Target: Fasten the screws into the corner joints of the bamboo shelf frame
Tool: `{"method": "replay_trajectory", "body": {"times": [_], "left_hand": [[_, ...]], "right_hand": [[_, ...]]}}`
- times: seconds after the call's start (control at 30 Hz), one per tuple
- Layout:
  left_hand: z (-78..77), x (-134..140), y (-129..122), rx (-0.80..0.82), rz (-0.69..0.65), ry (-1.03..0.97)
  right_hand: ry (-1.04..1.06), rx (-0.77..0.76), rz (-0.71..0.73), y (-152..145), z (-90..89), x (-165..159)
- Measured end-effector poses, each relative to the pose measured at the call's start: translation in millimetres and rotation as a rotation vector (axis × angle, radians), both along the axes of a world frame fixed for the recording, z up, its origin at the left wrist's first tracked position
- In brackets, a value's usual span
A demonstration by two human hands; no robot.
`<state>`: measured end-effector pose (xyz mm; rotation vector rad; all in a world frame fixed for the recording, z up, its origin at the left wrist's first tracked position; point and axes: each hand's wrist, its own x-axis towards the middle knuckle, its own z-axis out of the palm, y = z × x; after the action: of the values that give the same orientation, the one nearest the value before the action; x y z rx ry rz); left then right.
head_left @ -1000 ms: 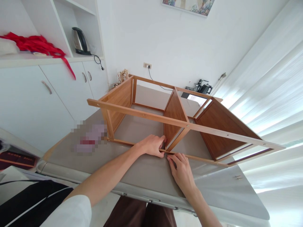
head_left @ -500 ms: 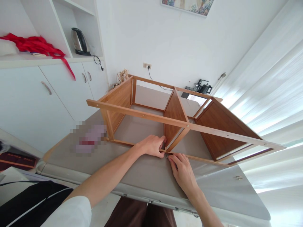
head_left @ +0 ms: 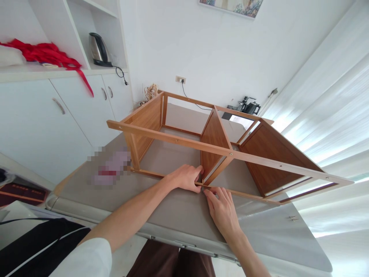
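Observation:
A brown wooden shelf frame (head_left: 178, 140) lies on its side on the grey table (head_left: 178, 215). My left hand (head_left: 188, 177) is closed around its near bottom rail, where the middle panel (head_left: 215, 130) joins, with the thumb and fingers on either side of the wood. Just right of it, my right hand (head_left: 220, 202) pinches a small thin metal piece (head_left: 202, 189) against the outer face of that same joint. The piece is too small and too covered by fingertips to tell whether it is a hex key or a screw. A screw head (head_left: 231, 154) shows in the upper rail.
Several loose screws (head_left: 293, 218) lie on the table at the right. A blurred pinkish item (head_left: 111, 169) is at the left. Behind the frame are a black kettle (head_left: 251, 108) and dried plants (head_left: 150, 92). White curtains (head_left: 325, 100) hang on the right.
The small metal piece at my right fingertips has turned slightly at the joint. My left hand keeps its hold on the rail. The view has shifted a little.

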<state>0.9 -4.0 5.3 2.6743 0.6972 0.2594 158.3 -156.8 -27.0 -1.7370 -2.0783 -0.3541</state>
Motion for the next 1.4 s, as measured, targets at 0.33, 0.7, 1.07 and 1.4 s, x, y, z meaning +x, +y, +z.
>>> {"method": "replay_trajectory", "body": {"times": [0.33, 0.7, 1.07, 1.4], "left_hand": [[0.0, 0, 1, -0.014, -0.003, 0.007], [0.4, 0, 1, -0.026, 0.0, 0.027], [0.7, -2, 1, -0.026, -0.001, 0.012], [3.3, -2, 0, -0.036, -0.006, 0.038]], "right_hand": [[-0.069, -0.009, -0.003, 0, 0.0, -1], [-0.088, -0.026, 0.006, 1, 5.2, -3], [0.124, 0.028, 0.019, 2, -7.6, 0], [-0.022, 0.006, -0.016, 3, 7.4, -7]]}}
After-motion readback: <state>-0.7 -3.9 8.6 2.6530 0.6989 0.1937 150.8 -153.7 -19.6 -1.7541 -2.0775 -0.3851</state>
